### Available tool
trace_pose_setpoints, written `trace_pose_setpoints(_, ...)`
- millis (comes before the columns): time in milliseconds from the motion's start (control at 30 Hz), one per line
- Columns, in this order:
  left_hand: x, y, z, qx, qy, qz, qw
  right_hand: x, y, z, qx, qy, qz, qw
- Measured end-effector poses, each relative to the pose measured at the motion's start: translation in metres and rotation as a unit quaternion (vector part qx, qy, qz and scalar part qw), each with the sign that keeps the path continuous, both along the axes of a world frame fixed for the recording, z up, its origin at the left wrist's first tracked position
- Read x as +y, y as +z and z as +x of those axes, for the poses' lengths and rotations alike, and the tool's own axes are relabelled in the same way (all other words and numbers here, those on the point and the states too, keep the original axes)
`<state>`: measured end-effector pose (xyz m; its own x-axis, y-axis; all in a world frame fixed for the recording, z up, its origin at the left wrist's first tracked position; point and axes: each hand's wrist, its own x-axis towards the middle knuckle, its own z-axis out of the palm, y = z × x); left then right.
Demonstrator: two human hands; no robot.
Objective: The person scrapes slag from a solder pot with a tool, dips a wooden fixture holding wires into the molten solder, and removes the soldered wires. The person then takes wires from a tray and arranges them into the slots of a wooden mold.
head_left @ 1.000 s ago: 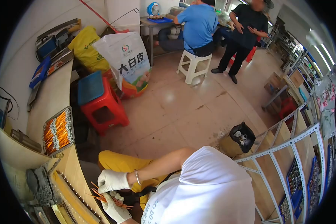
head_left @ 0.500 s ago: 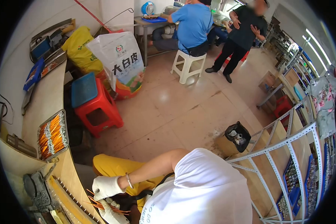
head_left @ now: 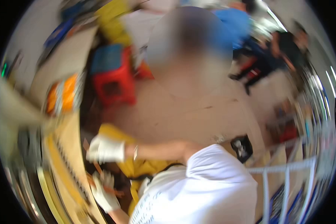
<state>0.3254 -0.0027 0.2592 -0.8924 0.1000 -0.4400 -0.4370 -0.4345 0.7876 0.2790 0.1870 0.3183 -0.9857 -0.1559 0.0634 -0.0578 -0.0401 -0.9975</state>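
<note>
My right hand [head_left: 106, 149], in a white glove with a bracelet at the wrist, is closed beside the bench edge. A blurred thin orange stick [head_left: 98, 168] shows at its fingers. Lower down, my left hand [head_left: 105, 192], also gloved, is closed around several thin orange sticks [head_left: 118, 193] that poke out past its fingers. Just left of both hands is the wooden bench [head_left: 70, 136], with a yellow bar [head_left: 59, 170] lined with small pins. Further up the bench sits a metal tray [head_left: 79, 93] of orange and silver pieces.
A red stool [head_left: 114, 84] with a blue top stands beyond the bench. A black-lined bin [head_left: 242, 148] and metal shelving [head_left: 287, 166] are at the right. A person in dark clothes [head_left: 289, 46] is at the upper right; another in blue [head_left: 233, 26] is partly hidden by a blurred patch.
The view has swung and blurred, shifting the stool and people. My right hand has moved up, away from my left hand, which still holds the sticks.
</note>
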Motion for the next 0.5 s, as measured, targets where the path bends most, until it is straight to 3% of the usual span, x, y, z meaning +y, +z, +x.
trace_pose_setpoints(33, 0.003, 0.015, 0.006, 0.027, 0.016, -0.014, 0.999, 0.006, 0.002, -0.006, -0.003, 0.022, 0.005, 1.0)
trace_pose_setpoints(100, 0.005, 0.049, 0.009, -0.021, 0.014, -0.049, 0.998, -0.003, 0.001, -0.016, -0.142, 0.051, -0.052, 0.987)
trace_pose_setpoints(133, -0.003, 0.046, 0.009, -0.039, 0.024, -0.093, 0.995, -0.01, -0.005, -0.022, -0.138, 0.08, -0.028, 0.987)
trace_pose_setpoints(167, -0.009, 0.036, 0.01, 0.015, 0.04, -0.126, 0.991, -0.016, -0.004, -0.024, -0.14, 0.117, -0.031, 0.983)
trace_pose_setpoints(300, -0.02, 0.035, 0.013, -0.027, 0.057, -0.184, 0.981, -0.046, 0.0, -0.022, -0.14, 0.211, 0.021, 0.967)
trace_pose_setpoints(400, -0.027, 0.046, 0.02, -0.034, 0.089, -0.1, 0.99, -0.078, -0.007, -0.023, -0.076, 0.226, 0.068, 0.969)
trace_pose_setpoints(433, -0.031, 0.044, 0.024, -0.004, 0.11, -0.118, 0.987, -0.087, -0.009, -0.023, -0.042, 0.233, 0.095, 0.967)
trace_pose_setpoints(467, -0.024, 0.049, 0.029, -0.023, 0.178, 0.013, 0.984, -0.097, -0.006, -0.017, -0.03, 0.235, 0.053, 0.97)
trace_pose_setpoints(500, -0.029, 0.048, 0.037, -0.029, 0.17, -0.031, 0.984, -0.106, -0.007, -0.014, -0.025, 0.248, 0.047, 0.967)
